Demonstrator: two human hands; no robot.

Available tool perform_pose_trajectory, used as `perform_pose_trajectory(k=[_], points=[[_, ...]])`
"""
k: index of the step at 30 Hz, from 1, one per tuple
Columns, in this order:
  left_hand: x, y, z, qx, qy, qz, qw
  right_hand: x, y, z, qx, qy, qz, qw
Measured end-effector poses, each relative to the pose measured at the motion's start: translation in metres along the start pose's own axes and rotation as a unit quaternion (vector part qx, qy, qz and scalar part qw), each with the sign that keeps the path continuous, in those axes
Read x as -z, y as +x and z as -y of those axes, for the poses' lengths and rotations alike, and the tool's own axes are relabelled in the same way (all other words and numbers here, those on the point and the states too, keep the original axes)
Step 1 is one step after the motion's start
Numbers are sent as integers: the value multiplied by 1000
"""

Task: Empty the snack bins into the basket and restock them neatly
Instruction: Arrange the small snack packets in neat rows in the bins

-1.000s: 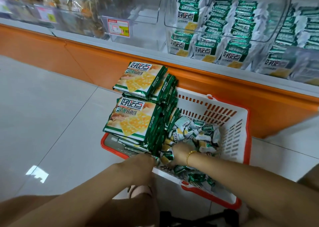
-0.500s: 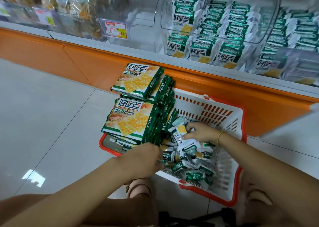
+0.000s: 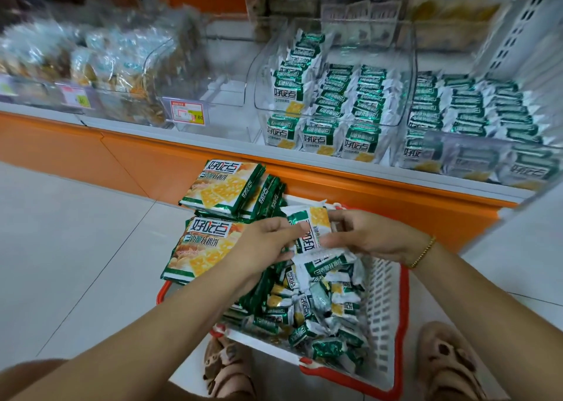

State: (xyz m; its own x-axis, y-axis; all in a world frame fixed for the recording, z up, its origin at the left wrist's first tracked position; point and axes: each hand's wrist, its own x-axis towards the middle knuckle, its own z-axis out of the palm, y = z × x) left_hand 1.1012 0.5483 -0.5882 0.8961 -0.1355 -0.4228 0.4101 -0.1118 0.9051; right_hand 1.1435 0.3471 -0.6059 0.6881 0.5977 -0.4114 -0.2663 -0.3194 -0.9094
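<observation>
– Hands: what do they do?
– Both hold one small pack (image 3: 310, 227). The left hand (image 3: 268, 242) pinches its left side with curled fingers. The right hand (image 3: 368, 236) pinches its right side with thumb and fingers. A bracelet (image 3: 423, 253) sits on the right wrist.
– Where is that pack?
– Up in the air, just above the basket (image 3: 393, 324), between the two hands.
– And the basket?
– It is white with a red rim. It sits on the floor (image 3: 76, 248), just in front of the orange shelf base (image 3: 365, 187).
– What is in it?
– A loose heap (image 3: 316, 306) of little green and white packs fills the right part. Big packs (image 3: 210, 248) lie in two stacks at the left end. The top ones stick up over the rim.
– Where are the bins?
– On the shelf, behind the basket. The middle bin (image 3: 335, 96) has little packs in neat rows, with three standing at the front. The right bin (image 3: 475, 117) has rows of them too.
– What is left of those?
– A clear bin (image 3: 213, 96) with a price tag (image 3: 187, 112) on its front. Farther left there are more bins with bags, but they are too blurry to tell what snacks they hold.
– Anything near the person?
– Two sandals. The left sandal (image 3: 225, 367) is by the near corner of the basket. The right sandal (image 3: 447, 361) is just beside its right wall.
</observation>
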Motion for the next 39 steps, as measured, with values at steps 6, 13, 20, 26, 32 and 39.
perform_pose_trajectory(k=[6, 13, 20, 26, 32, 39], points=[[5, 11, -7, 1, -64, -20, 998, 13, -7, -5, -14, -10, -20, 1000], [16, 21, -22, -26, -1, -36, 999, 22, -32, 31, 42, -60, -53, 996], [-1, 15, -28, -12, -7, 52, 999, 11, -33, 52, 120, -12, -114, 986], [5, 19, -51, 8, -85, 146, 986, 17, -37, 61, 143, 20, -173, 974], [3, 36, -75, -21, -107, 94, 990, 39, -45, 75, 152, 83, -226, 959], [9, 55, -107, -1, -243, 51, 969, 56, -59, 111, 153, 4, -176, 972]])
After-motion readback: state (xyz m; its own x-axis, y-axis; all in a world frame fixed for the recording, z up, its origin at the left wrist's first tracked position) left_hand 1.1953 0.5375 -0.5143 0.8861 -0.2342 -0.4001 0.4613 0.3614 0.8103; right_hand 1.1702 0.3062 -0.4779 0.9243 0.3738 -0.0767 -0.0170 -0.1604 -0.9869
